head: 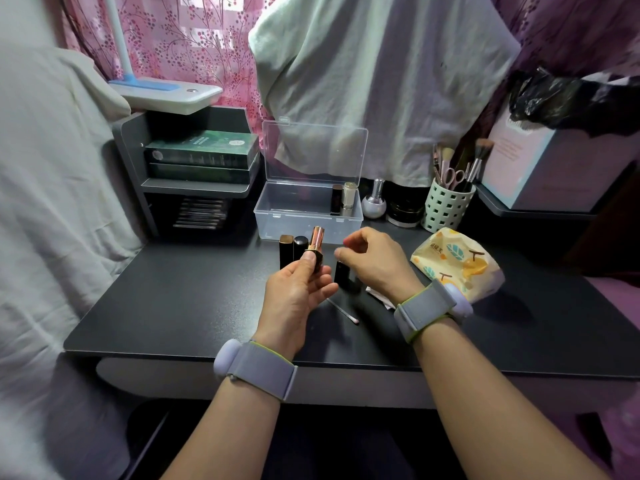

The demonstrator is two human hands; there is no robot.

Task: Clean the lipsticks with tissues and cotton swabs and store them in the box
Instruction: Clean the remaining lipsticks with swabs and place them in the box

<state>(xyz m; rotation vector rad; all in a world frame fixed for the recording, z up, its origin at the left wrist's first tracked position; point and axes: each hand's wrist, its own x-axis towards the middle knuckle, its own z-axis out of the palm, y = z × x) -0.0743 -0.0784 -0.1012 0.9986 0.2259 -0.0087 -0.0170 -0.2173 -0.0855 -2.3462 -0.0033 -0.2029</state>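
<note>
My left hand (298, 289) grips an uncapped lipstick (317, 241) with a rose-gold tube and holds it upright over the black desk (173, 299). Beside it my right hand (372, 263) has curled fingers, with the thumb on a black cap (346, 277) that reaches down to the desk. Two black lipsticks (292, 249) stand just behind my left hand. The clear box (304, 220) sits behind them with its lid up and two lipsticks (342, 199) at its right end. A cotton swab (343, 311) with a pink tip lies between my wrists. A tissue pack (457, 261) lies to the right.
A crumpled white tissue (379, 296) peeks out under my right wrist. A nail polish bottle (374, 202), a dark jar (405, 211) and a brush holder (446, 206) stand right of the box. A shelf with green boxes (204, 157) is at the back left.
</note>
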